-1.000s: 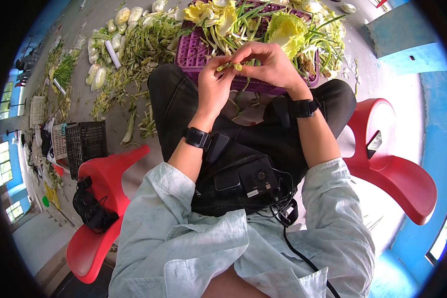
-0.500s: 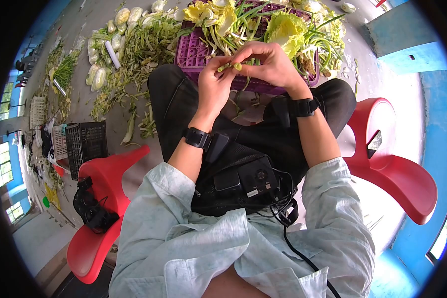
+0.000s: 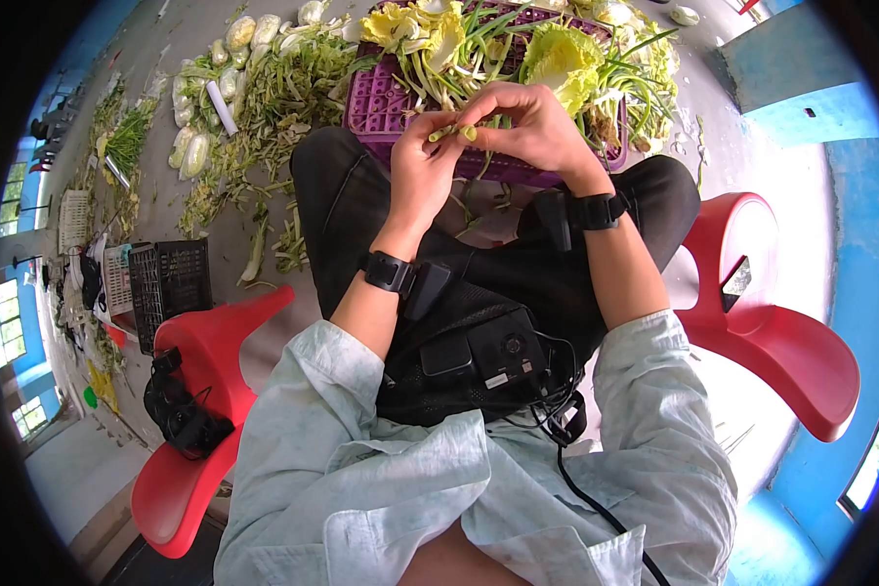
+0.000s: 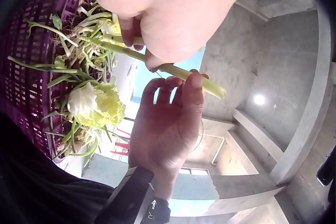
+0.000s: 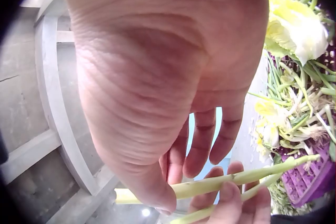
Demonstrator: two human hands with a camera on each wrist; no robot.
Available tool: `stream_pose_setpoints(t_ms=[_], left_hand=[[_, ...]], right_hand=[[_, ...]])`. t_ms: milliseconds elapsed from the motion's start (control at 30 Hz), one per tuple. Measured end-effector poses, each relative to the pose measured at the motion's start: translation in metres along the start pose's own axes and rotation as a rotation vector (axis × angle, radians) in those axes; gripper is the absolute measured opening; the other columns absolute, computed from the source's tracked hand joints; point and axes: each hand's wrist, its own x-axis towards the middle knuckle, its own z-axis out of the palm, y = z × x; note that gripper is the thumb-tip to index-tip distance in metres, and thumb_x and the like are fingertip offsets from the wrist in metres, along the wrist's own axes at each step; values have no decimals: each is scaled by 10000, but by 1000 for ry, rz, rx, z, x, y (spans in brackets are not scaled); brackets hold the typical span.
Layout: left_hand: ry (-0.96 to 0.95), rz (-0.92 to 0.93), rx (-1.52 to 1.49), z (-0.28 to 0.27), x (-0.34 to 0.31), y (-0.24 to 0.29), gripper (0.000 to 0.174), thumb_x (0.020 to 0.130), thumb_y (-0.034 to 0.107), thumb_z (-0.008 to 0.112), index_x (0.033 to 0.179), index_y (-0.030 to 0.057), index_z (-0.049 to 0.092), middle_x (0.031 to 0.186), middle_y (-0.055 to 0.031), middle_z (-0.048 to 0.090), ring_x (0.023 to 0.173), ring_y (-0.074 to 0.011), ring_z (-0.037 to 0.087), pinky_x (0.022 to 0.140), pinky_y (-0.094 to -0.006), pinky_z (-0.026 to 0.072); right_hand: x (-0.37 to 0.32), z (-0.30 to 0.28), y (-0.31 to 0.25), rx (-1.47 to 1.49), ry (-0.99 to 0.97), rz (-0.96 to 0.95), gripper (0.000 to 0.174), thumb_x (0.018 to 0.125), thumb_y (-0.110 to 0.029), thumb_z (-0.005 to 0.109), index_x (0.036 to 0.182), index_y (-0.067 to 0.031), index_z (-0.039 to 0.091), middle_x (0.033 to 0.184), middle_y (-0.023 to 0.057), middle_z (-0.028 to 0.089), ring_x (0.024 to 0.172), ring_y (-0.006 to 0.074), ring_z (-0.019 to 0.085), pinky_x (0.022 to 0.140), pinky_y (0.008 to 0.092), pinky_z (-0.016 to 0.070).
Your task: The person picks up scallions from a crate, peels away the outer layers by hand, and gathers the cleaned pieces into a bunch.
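Both hands meet above the near edge of a purple crate (image 3: 376,109). The right hand (image 3: 537,132) pinches a pale green stalk (image 3: 469,133) between thumb and fingers. Close beside it, the left hand (image 3: 422,176) has its fingers curled round a second, thinner stalk (image 3: 440,133). In the right wrist view the longer stalk (image 5: 202,186) slants across, with the right thumb over its thick end and the left hand (image 5: 231,205) touching it further along. The left wrist view shows the right hand (image 4: 168,124) pinching near the thick end of this stalk (image 4: 176,70).
Cabbage leaves (image 3: 562,66) and green onions (image 3: 635,83) lie on the crate. Left of it, trimmings (image 3: 308,88) and whole cabbages (image 3: 194,154) cover the floor. Red stools (image 3: 200,356) stand on both sides, with a black crate (image 3: 171,283) beyond the left one.
Both hands stay almost in place. The stalk end at the right fingertips has turned slightly, showing more of its pale green tip.
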Motion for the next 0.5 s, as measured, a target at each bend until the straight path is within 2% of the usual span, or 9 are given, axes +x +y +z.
stream_pose_setpoints(t_ms=[133,233,500], left_hand=[[-8,-8,-9,0,0,0,228,948,65,734,1123,-47,639,1033,-62,693,931,-92,658,830,-241,538],[-10,-12,-4,0,0,2,223,948,68,735,1119,-42,645,1032,-60,696,936,-91,658,830,-241,537],[1,30,-2,1,0,0,179,948,-47,640,1127,-41,653,1066,-91,714,981,-131,680,872,-262,534]], right_hand=[[0,-1,1,-30,-6,-45,102,847,-43,814,943,-47,779,897,8,730,837,89,674,771,256,545],[-1,-5,3,9,-68,47,157,861,37,753,1013,-3,746,1044,57,711,991,141,669,901,298,547],[-1,-1,-3,76,-84,61,187,883,30,745,1064,-14,732,1069,34,693,998,125,657,908,294,542]])
